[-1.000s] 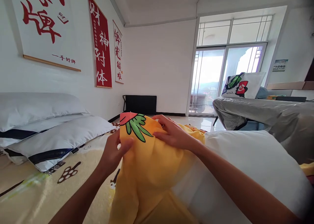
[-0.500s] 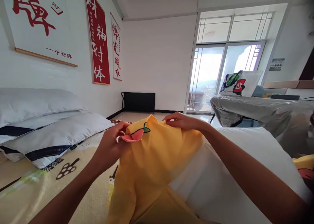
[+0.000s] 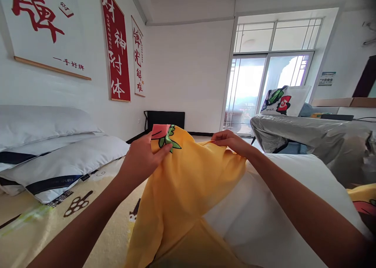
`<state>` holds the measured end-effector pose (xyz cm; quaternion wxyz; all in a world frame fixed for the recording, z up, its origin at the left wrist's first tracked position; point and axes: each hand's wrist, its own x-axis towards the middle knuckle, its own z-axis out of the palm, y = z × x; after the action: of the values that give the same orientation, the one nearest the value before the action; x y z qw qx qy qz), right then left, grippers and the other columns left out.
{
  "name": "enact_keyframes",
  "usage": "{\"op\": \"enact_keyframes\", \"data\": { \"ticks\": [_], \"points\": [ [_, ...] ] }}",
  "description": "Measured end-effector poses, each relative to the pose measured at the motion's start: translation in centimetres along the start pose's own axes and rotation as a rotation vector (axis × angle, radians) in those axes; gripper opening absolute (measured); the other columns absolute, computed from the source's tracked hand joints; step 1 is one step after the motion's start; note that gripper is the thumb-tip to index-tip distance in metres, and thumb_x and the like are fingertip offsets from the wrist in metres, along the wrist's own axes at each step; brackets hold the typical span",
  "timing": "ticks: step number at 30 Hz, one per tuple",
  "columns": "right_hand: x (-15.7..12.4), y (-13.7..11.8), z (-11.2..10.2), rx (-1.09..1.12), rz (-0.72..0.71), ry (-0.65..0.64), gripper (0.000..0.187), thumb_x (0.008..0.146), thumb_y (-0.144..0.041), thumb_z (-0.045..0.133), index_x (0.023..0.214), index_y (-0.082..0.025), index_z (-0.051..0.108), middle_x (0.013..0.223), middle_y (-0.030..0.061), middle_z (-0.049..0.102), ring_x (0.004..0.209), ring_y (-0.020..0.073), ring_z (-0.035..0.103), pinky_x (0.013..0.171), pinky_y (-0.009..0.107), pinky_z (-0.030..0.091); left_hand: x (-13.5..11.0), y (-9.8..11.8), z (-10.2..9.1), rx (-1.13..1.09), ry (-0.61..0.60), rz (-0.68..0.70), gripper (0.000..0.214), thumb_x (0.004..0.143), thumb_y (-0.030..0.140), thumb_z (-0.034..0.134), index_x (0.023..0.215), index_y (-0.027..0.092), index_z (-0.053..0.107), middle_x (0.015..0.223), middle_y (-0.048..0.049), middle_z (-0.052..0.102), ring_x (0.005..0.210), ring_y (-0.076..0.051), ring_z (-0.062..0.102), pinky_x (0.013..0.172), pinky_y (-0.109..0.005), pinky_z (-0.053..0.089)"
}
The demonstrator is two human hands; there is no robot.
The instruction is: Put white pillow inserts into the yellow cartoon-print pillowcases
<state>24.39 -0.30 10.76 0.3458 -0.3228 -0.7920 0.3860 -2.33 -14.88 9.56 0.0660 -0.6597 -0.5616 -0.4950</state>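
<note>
Nearest the camera, both forearms reach out over the bed. A yellow pillowcase (image 3: 182, 189) hangs down between them, and its lower folds run off the bottom of the view. It lies over the near end of a white pillow (image 3: 282, 197), which rests along the right side of the bed and props the cloth up.

The left hand (image 3: 141, 160) is closed on one top corner of the pillowcase, thumb pressed over a printed red fruit with green leaves. The right hand (image 3: 232, 142) has its fingers curled tight on the same top edge, further right. With one hand at each end the edge is pulled fairly taut and raised above the pillow, so the rest drapes freely. The cloth hides how far the pillow sits inside the pillowcase, if it does at all, and the right fingertips are tucked out of sight behind the hem.

The bed sheet (image 3: 88, 217) is pale yellow with small dark cartoon figures, too blurred to read. At the left edge of the bed, against the wall, lie stacked pillows (image 3: 58, 158), white with dark bands.

Further off, scrolls (image 3: 116, 45) with red and white lettering hang on the wall, and a black panel (image 3: 164, 121) stands on the floor. Glass doors (image 3: 249, 92) glare brightly, washing out what lies outside. On the right, a grey cover (image 3: 308, 135) hides a piece of furniture, and a printed cushion (image 3: 283, 100) rests on it.
</note>
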Motion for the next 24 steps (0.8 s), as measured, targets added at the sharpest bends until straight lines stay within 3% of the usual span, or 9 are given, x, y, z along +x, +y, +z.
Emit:
{"op": "enact_keyframes", "data": {
  "ticks": [3,6,9,12,14,17,21,24],
  "points": [
    [-0.3,-0.1,0.5,0.035,0.022,0.093,0.025,0.062,-0.038,0.07,0.065,-0.016,0.059,0.058,-0.0019,0.053,0.054,0.0109,0.049,0.049,0.024,0.034,0.7,0.2,1.0,-0.003,-0.095,-0.026,0.03,0.078,0.051,0.055,0.079,0.022,0.061,0.077,-0.0025,0.065,0.075,-0.021,0.059,0.062,-0.028,0.038],
    [-0.1,-0.3,1.2,-0.056,-0.014,0.215,0.028,0.066,-0.043,0.065,0.067,-0.017,0.058,0.058,-0.0021,0.051,0.051,0.0097,0.045,0.045,0.023,0.03,1.7,0.5,1.9,-0.04,-0.157,-0.061,0.019,0.078,0.037,0.054,0.069,0.021,0.053,0.063,0.0006,0.057,0.061,-0.016,0.05,0.054,-0.026,0.033],
    [0.5,-0.4,0.7,-0.166,-0.066,0.412,0.028,0.068,-0.045,0.061,0.067,-0.017,0.057,0.06,-0.0005,0.052,0.051,0.0099,0.043,0.047,0.025,0.031,3.4,0.5,2.3,-0.123,-0.06,-0.001,0.006,0.072,0.023,0.055,0.07,0.019,0.051,0.064,0.0025,0.055,0.06,-0.013,0.046,0.054,-0.023,0.031],
    [0.8,-1.5,-0.8,-0.308,-0.136,0.633,0.026,0.071,-0.042,0.056,0.066,-0.017,0.057,0.058,0.0006,0.05,0.051,0.0108,0.041,0.05,0.027,0.03,5.6,0.2,2.0,-0.361,0.049,0.045,0.006,0.066,0.02,0.057,0.071,0.017,0.053,0.067,0.0025,0.056,0.063,-0.012,0.047,0.055,-0.022,0.033],
    [0.5,-2.7,-1.8,-0.484,-0.201,0.705,0.023,0.073,-0.038,0.053,0.065,-0.017,0.057,0.055,0.0006,0.049,0.052,0.0114,0.04,0.053,0.028,0.03,6.5,-0.4,1.8,-0.527,0.091,0.031,0.008,0.063,0.018,0.058,0.07,0.016,0.054,0.067,0.0027,0.055,0.062,-0.01,0.046,0.055,-0.021,0.033],
    [-0.4,-4.1,-2.2,-0.718,-0.233,0.592,0.019,0.074,-0.032,0.05,0.065,-0.018,0.059,0.056,0.0011,0.053,0.055,0.0127,0.044,0.056,0.028,0.032,6.3,-2.6,2.1,-0.675,0.11,-0.028,0.013,0.061,0.017,0.063,0.072,0.016,0.055,0.066,0.0034,0.053,0.061,-0.009,0.045,0.056,-0.02,0.034],
    [-1.7,-3.1,-1.0,-0.82,-0.204,0.218,0.021,0.077,-0.031,0.044,0.065,-0.019,0.057,0.053,-0.001,0.051,0.053,0.0114,0.042,0.055,0.026,0.032,3.8,-7.1,3.5,-0.806,-0.052,-0.138,0.024,0.065,0.026,0.071,0.084,0.017,0.058,0.078,0.0001,0.062,0.066,-0.011,0.052,0.058,-0.021,0.038],
    [-1.7,-1.6,0.0,-0.831,-0.248,0.059,0.027,0.081,-0.034,0.041,0.062,-0.019,0.051,0.052,-0.0028,0.046,0.051,0.01,0.037,0.054,0.025,0.031,2.0,-9.1,3.9,-0.912,0.018,-0.298,0.037,0.069,0.044,0.07,0.092,0.016,0.061,0.094,-0.0067,0.067,0.08,-0.018,0.059,0.062,-0.024,0.043]
  ]
}}
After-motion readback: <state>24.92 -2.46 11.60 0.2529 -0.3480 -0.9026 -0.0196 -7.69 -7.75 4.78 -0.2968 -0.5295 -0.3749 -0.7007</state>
